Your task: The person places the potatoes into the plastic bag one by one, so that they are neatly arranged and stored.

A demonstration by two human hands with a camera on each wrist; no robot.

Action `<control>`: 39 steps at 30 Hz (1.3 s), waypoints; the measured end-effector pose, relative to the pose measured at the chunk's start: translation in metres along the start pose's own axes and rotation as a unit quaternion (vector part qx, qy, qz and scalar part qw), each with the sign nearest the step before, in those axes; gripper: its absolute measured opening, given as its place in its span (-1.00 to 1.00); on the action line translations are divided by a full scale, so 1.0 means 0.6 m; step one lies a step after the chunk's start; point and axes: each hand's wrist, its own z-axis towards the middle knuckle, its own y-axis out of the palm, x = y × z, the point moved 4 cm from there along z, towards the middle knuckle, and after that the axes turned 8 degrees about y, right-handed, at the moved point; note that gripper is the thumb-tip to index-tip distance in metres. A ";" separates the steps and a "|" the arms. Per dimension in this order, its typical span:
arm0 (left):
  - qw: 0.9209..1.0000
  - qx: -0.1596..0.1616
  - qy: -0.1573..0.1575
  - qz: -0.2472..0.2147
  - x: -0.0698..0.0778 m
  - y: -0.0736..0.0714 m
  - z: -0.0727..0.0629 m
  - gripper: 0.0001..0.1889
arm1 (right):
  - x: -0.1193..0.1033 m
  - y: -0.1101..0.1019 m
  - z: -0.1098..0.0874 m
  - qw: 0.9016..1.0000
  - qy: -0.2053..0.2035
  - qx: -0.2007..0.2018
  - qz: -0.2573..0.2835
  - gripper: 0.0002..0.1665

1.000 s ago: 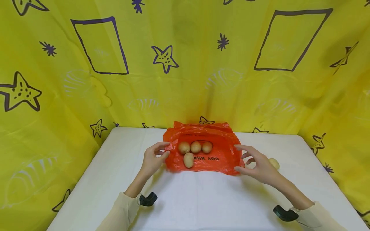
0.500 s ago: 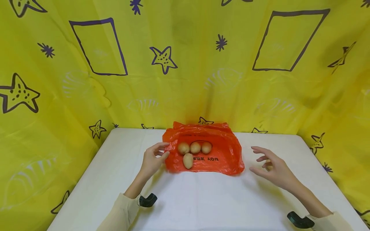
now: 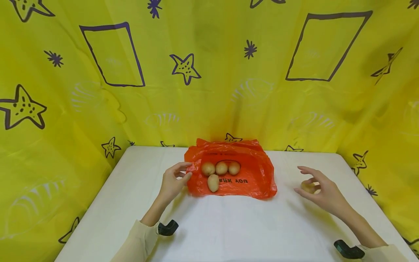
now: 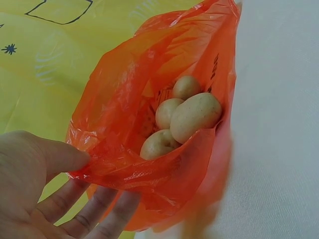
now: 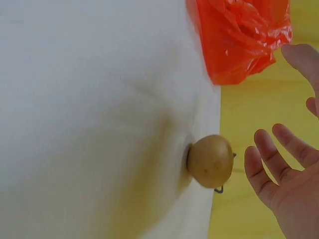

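Note:
A red plastic bag (image 3: 255, 174) lies on its side with its mouth toward me and several potatoes (image 3: 221, 168) inside. My left hand (image 3: 175, 180) pinches the left edge of the bag's mouth between thumb and fingers. The left wrist view shows the thumb over the film and fingers beneath it, with a larger potato (image 4: 196, 117) in front of the others. One loose potato (image 5: 210, 161) stands on the table to the right of the bag. Close to it is my right hand (image 3: 322, 191), thumb and fingers spread apart; the right wrist view shows a gap between fingertips and potato.
The white table (image 3: 222, 229) runs back to a yellow curtain (image 3: 216, 109) printed with stars and frames, which encloses the back and both sides. Each wrist wears a black camera mount (image 3: 168, 227).
My right hand has let go of the bag's right edge and moved right to the loose potato. My left hand has stayed at the bag's left edge.

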 end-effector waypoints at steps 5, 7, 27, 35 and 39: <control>1.000 0.000 0.004 0.000 -0.001 0.001 -0.002 -0.69 | 0.021 -0.005 0.001 1.000 -0.005 0.002 -0.016 -0.12; 1.000 0.000 0.006 -0.001 -0.002 0.001 -0.003 -0.69 | 0.031 -0.007 0.001 1.000 -0.006 0.005 -0.027 -0.13; 1.000 0.000 -0.003 0.006 -0.006 0.003 -0.005 -0.71 | 0.094 0.001 -0.005 0.994 0.062 -0.071 -0.051 -0.26; 1.000 0.006 -0.006 -0.003 -0.002 0.004 -0.003 -0.70 | 0.094 -0.002 -0.004 0.994 0.065 -0.078 -0.047 -0.35; 1.000 0.011 -0.003 -0.007 -0.001 0.004 -0.003 -0.68 | 0.095 -0.003 -0.003 0.992 0.074 -0.093 -0.045 -0.37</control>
